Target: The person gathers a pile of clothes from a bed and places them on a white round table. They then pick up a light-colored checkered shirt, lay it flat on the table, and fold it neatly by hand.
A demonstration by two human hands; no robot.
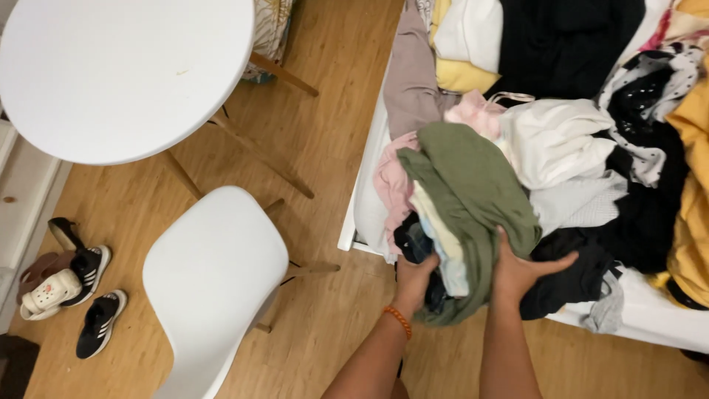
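At the far left, on the wooden floor [325, 140], lie a pair of black sneakers [92, 295] with a white clog [48, 294] and a brownish shoe beside them. Above them stands a round white table [125, 74] on wooden legs, and just right of the shoes a white moulded chair [210, 277].

Next comes the left hand [413, 284], an orange bead bracelet [399, 320] on its wrist, closed under the near end of a stack of folded clothes [450, 244]. The stack hangs over the bed's near left corner; an olive-green garment [473, 192] wraps its top, with pale yellow, light blue and dark layers showing at its edge and a pink piece [391, 188] on its left side. The right hand [521, 270] presses against the stack's right side, fingers spread over the green cloth and thumb toward a black garment [576, 277].

Further right the white bed [650, 314] carries a loose heap of clothes: a white top [557, 140], black pieces, a spotted black-and-white one [650, 89] and mustard-yellow cloth [694, 207] at the right edge.
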